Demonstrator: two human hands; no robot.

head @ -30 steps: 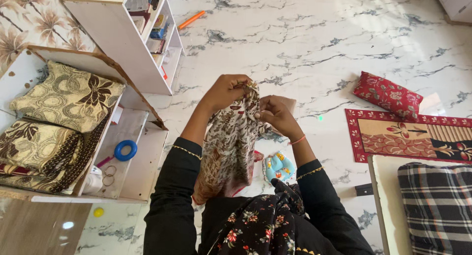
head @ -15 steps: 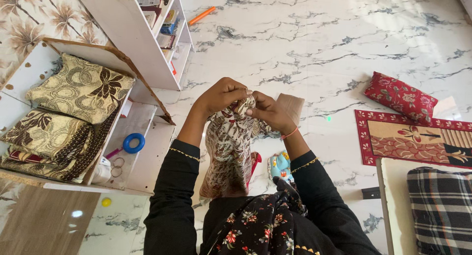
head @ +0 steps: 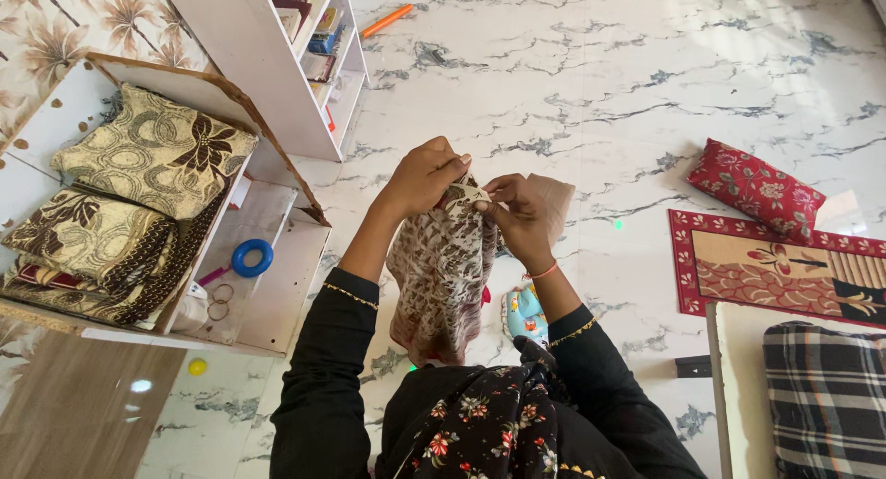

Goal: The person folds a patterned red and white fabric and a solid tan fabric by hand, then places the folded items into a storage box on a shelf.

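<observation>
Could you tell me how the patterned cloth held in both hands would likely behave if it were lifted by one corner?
Probably floppy: the patterned cloth hangs in soft folds below the left hand and right hand. Likely light, since fingertips alone pinch its top edge.

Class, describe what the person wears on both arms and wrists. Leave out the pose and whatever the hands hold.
Both arms wear long black sleeves. Each cuff is edged with a thin gold beaded trim: left sleeve, right sleeve. The right wrist carries a thin orange band. The left hand and right hand are bare, without gloves; no rings can be made out.
</observation>
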